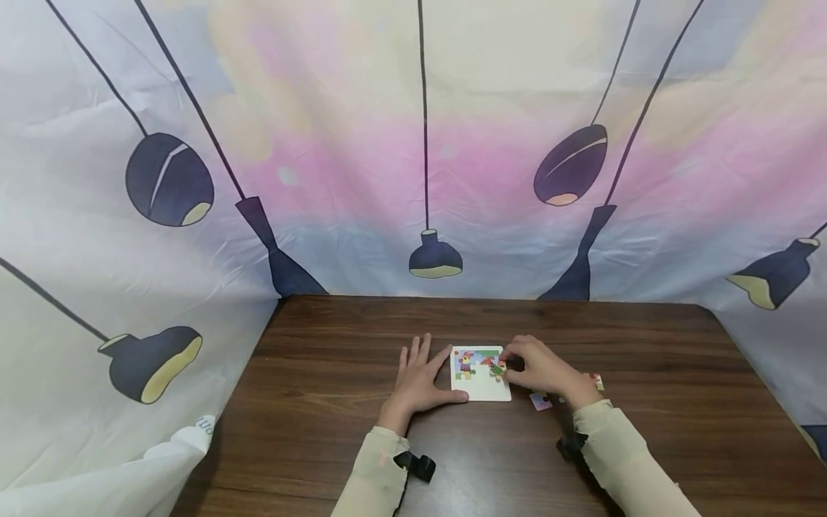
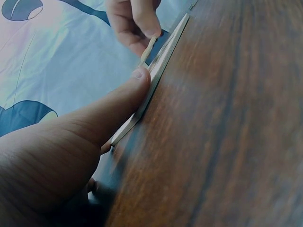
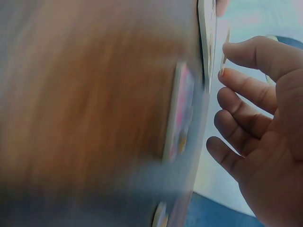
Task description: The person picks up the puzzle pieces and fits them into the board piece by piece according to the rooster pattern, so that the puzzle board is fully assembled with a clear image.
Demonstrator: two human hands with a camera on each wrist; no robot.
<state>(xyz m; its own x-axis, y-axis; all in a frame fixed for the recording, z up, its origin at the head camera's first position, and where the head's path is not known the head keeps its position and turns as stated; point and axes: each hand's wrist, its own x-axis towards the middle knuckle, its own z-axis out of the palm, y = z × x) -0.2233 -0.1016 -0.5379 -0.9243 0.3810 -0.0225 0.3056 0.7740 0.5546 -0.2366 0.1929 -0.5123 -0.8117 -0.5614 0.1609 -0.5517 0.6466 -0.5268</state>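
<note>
A white square jigsaw board (image 1: pixel 478 393) lies on the table, with colourful pieces set along its upper part and a bare white area below. My left hand (image 1: pixel 416 386) spreads around its left side, thumb at the lower edge and fingers straight. In the left wrist view the left thumb (image 2: pixel 125 92) presses on the board's rim. Over the right side of the board, my right hand (image 1: pixel 539 368) pinches a puzzle piece (image 1: pixel 497 369) between thumb and forefinger. That piece appears tilted, edge-on, in the right wrist view, the other fingers loosely bent below it.
Loose puzzle pieces lie right of the board, one purple (image 1: pixel 540 401) and one red and green (image 1: pixel 595 380), partly behind the right wrist. The brown wooden table (image 1: pixel 323 402) meets a printed cloth backdrop (image 1: pixel 362 179) at its back edge.
</note>
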